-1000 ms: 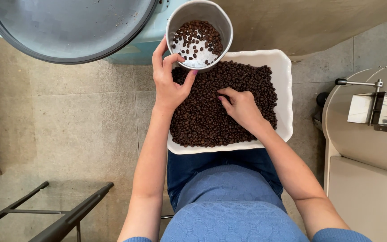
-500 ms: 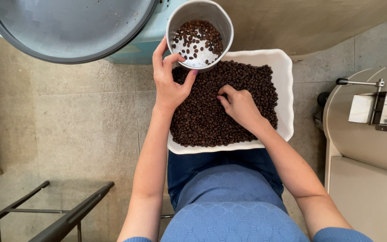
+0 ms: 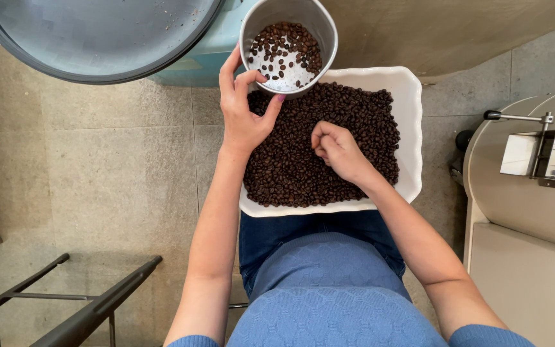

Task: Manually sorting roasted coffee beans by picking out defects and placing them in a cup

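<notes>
A white rectangular tray with a scalloped rim is seen from above, resting on the lap of a seated person in a blue knitted top and dark blue trousers; the tray is filled almost to its edges with dark roasted coffee beans. The right hand is laid on the middle of the bean layer, its fingers curled inward with the tips drawn together; whether a bean is pinched in this closed grip cannot be told, since the fingertips are hidden against the beans. The left hand is placed at the upper left corner of the tray, where a round metal cup is gripped at its near rim, the thumb hooked over the edge and the fingers wrapped around the outer wall. The cup is held above the far edge of the tray, and a thin scatter of beans is seen on its pale bottom. Beyond the cup, a large round grey metal pan is seen at upper left, overlapping a pale blue surface. The floor is laid with grey stone tiles. A cream-coloured machine with a metal lever and fittings is placed at the right, and dark metal bars are seen at lower left.
</notes>
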